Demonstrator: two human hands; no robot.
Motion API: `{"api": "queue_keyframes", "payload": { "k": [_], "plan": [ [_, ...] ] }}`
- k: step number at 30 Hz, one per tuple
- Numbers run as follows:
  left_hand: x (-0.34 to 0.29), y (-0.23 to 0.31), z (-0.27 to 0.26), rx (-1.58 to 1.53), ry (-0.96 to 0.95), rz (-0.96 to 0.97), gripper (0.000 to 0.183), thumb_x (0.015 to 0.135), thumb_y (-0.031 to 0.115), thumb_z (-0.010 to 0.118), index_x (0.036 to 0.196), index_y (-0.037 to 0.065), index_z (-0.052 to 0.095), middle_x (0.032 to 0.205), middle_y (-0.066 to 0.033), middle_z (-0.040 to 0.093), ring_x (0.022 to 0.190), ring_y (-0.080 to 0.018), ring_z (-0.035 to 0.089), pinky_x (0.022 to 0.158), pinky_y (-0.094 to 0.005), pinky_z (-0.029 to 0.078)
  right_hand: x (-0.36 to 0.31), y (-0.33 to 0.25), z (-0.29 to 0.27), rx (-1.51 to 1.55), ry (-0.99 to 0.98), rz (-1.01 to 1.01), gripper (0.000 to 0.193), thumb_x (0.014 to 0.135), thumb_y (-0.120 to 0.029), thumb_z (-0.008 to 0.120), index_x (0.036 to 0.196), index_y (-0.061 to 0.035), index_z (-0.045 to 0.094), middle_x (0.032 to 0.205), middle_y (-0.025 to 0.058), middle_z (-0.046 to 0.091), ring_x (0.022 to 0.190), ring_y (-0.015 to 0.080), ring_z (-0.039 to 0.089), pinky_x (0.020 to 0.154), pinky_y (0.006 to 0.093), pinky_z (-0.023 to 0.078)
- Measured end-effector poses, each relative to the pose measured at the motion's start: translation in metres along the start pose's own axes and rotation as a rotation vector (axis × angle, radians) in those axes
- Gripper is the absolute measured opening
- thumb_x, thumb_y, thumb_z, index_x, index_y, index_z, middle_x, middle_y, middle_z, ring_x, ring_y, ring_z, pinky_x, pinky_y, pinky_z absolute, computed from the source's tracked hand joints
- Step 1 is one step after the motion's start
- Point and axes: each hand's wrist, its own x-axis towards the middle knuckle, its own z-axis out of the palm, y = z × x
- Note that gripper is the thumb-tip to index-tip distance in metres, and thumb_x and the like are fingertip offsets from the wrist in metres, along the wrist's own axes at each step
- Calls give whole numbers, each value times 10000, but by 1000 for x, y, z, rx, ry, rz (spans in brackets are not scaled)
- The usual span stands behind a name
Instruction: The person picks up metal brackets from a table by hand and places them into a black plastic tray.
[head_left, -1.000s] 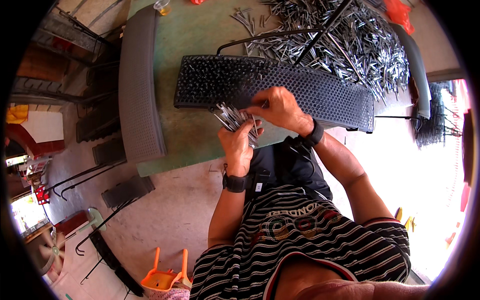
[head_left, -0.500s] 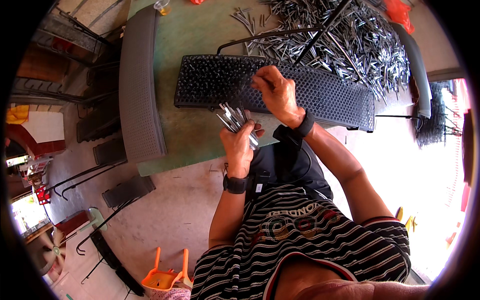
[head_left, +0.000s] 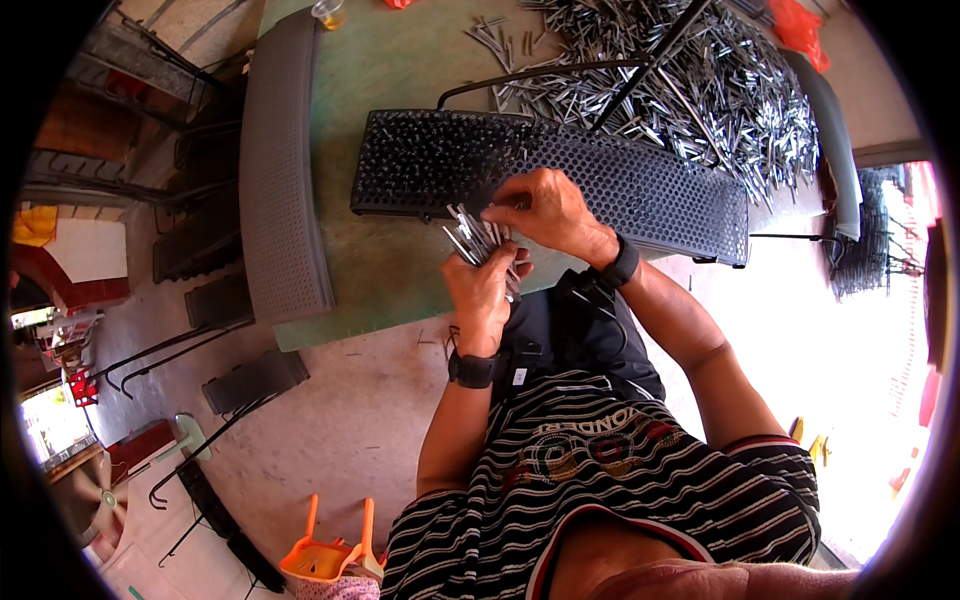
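Note:
My left hand [head_left: 480, 298] is closed round a bunch of thin silvery metal rods [head_left: 470, 236], whose ends fan out above the thumb. Just over the bunch, my right hand [head_left: 558, 216] has its thumb and fingers pinched together by the rod ends; whatever lies between the fingertips is hidden. Both hands are in front of the near edge of a long black perforated rack [head_left: 660, 185]. Its left part is crowded with upright pieces standing in the holes, while the round holes toward the right show bare.
A large heap of loose metal rods [head_left: 690, 110] lies behind the rack on the green table [head_left: 345, 270]. Black bars [head_left: 540, 72] rise around the rack. At left are a grey perforated panel [head_left: 275, 180] and a cup [head_left: 328, 14]. An orange chair [head_left: 318, 562] stands below.
My right hand has come down from above the rack's holes to the rod ends in my left hand. The left hand has barely moved and keeps its hold on the bunch.

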Motion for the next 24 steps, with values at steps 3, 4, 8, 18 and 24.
{"api": "queue_keyframes", "payload": {
  "k": [3, 4, 8, 18, 24],
  "plan": [
    [-1, -6, -1, -2, -39, -16, 186, 772, -68, 627, 950, -27, 591, 805, -94, 620, 623, -219, 630, 509, -340, 557, 0, 0, 0, 285, 142, 145, 101, 790, -76, 654, 848, 7, 654, 706, 81, 657, 571, 128, 608, 502, 242, 463],
    [0, -7, -2, -12, -30, -14, 180, 774, -67, 624, 945, -25, 590, 807, -94, 617, 624, -220, 630, 510, -341, 557, 0, -3, -1, 382, 188, 194, 93, 802, -67, 644, 841, 17, 651, 702, 73, 660, 569, 98, 602, 492, 225, 459],
    [1, -7, -3, -30, 10, -13, 160, 781, -66, 609, 929, -13, 583, 817, -93, 607, 634, -227, 633, 517, -351, 557, 5, -7, 1, 509, 439, 101, 111, 838, -24, 608, 934, 21, 576, 713, 66, 656, 632, 103, 640, 548, 219, 508],
    [3, 3, -1, -16, 82, 11, 171, 778, -68, 600, 938, -17, 571, 827, -110, 606, 663, -247, 645, 527, -365, 555, 13, 14, 19, 64, 476, -232, 94, 803, -28, 636, 887, -19, 595, 765, 92, 646, 595, 180, 640, 524, 258, 487],
    [2, 6, 0, -54, 67, 7, 182, 781, -66, 596, 956, -18, 575, 834, -114, 623, 678, -248, 649, 544, -359, 553, -1, -1, 8, -88, 439, -172, 163, 775, -188, 670, 789, -31, 630, 746, 95, 621, 605, 306, 604, 516, 380, 463]
  ]
}}
